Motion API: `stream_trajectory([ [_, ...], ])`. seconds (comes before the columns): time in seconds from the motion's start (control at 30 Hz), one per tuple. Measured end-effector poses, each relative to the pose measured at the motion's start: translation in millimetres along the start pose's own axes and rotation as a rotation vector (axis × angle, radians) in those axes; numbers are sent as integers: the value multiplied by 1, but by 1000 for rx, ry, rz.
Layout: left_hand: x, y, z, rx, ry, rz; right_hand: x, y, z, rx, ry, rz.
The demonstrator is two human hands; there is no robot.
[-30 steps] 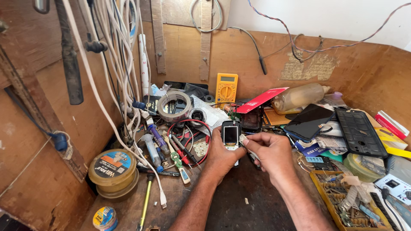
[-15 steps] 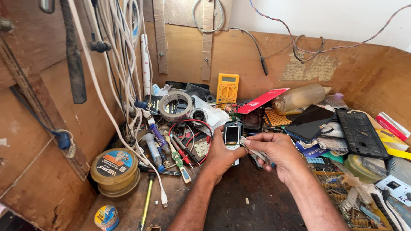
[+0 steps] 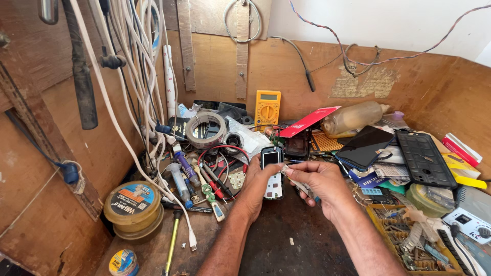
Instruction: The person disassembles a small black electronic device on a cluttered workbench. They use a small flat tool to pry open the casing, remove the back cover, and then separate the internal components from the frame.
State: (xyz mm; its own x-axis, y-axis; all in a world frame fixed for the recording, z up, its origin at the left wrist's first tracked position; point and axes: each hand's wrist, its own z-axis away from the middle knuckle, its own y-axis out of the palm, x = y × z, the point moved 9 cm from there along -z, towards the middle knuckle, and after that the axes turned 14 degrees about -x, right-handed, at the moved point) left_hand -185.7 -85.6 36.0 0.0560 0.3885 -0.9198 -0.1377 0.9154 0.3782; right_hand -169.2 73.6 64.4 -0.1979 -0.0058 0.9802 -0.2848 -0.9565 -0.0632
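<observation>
Small phone [image 3: 271, 158] upright in curled left hand [image 3: 258, 184] fingers; right hand [image 3: 319, 181] fingers pinched around thin tool [image 3: 299, 185].

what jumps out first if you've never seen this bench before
The two hands at centre: the left hand holds a small bare phone upright while the right hand pinches a slim tool against it. Behind them a yellow multimeter stands against the wooden back wall. White cables hang down the left side, above a round tin at the bench's left edge.
</observation>
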Motion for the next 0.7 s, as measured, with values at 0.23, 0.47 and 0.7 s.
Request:
stream_trajectory([
  [0.23,14,-10,-20,-65,25,73,10,0,15,-168,-213,247],
  [0.47,33,-25,-31,-173,-57,132,5,9,20,-97,-156,180],
  [0.7,26,-24,-24,-157,-84,160,-13,10,16,-4,40,0],
])
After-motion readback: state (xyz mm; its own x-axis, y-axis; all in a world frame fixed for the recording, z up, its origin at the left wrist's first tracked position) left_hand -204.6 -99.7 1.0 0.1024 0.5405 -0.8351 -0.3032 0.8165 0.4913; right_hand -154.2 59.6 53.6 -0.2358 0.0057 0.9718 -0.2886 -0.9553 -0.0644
